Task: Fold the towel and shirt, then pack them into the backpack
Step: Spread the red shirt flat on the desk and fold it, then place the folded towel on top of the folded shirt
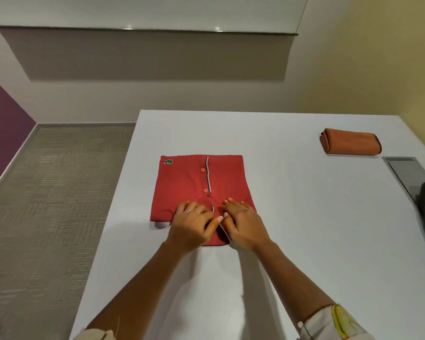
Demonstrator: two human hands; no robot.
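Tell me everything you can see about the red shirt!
The red shirt is a soft-looking polo, folded into a neat rectangle and lying flat on the white table. Its front faces up, showing two red buttons, a striped placket edge and a small green crocodile logo near a far corner. The collar end points toward the person. The left hand pinches the collar there, and the right hand presses its fingers on the cloth beside it.
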